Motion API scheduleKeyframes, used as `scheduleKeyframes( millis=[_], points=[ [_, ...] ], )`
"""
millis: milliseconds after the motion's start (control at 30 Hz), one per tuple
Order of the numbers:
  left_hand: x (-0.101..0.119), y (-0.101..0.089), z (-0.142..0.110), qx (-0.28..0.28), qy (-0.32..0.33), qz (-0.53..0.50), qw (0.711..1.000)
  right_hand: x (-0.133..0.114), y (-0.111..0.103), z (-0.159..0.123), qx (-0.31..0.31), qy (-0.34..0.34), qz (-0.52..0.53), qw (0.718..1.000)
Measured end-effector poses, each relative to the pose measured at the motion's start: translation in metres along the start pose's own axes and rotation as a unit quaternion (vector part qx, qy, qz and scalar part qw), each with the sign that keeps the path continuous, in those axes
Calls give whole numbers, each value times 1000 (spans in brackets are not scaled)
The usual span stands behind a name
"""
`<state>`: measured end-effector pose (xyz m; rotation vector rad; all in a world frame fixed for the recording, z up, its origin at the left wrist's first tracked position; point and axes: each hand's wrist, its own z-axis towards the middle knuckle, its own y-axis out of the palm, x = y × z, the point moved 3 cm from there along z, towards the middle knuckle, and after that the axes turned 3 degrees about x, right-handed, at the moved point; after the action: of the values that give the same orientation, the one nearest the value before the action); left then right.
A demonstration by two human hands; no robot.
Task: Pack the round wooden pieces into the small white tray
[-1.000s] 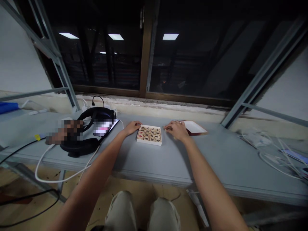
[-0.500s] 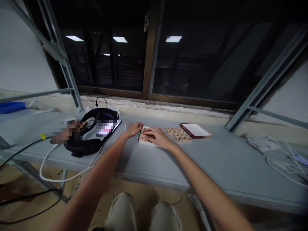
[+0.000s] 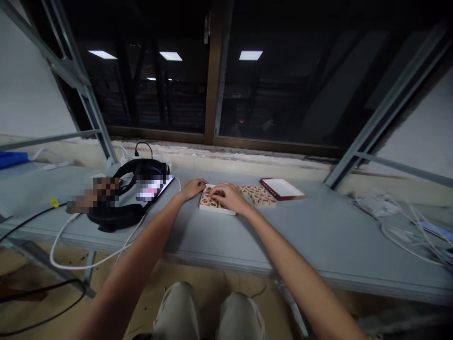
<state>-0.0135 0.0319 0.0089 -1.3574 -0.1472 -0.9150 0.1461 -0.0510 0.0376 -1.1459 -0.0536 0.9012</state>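
The left hand (image 3: 193, 188) is at the left side of the white box (image 3: 216, 209) on the gray table (image 3: 226, 241). The right hand (image 3: 230, 195) bends its fingers over round pieces (image 3: 205, 200) inside. Whether either hand's fingers pinch anything, one cannot tell. Red-marked pieces (image 3: 261, 194) lie near the lid (image 3: 283, 188).

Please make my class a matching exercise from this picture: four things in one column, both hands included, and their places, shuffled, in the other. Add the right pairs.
Column one
1. Left hand
2. Right hand
3. Red-sided lid
4. Black headset

Column two
A. Just right of the loose pieces with red characters
B. On the grey table, left of both hands
C. At the left edge of the white box
D. Over the pieces in the white box

Right pairs: 1-C, 2-D, 3-A, 4-B
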Motion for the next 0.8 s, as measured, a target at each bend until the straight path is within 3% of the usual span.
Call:
scheduleKeyframes(
  millis=[233,467,600,700,800],
  points=[
    [-2,1,-1,0,-11,5,1000,1,3,-3,-36,-28,3,999],
    [-1,0,0,2,-16,12,1000,-7,7,3,-5,11,-32,999],
    [0,0,-1,6,-19,3,1000,8,-15,0,7,43,-36,998],
    [0,2,-2,7,-24,-4,1000,38,-42,-11,24,125,-26,991],
    [-1,4,-1,6,-29,-3,1000,62,-58,-22,-14,181,-82,980]
  ],
)
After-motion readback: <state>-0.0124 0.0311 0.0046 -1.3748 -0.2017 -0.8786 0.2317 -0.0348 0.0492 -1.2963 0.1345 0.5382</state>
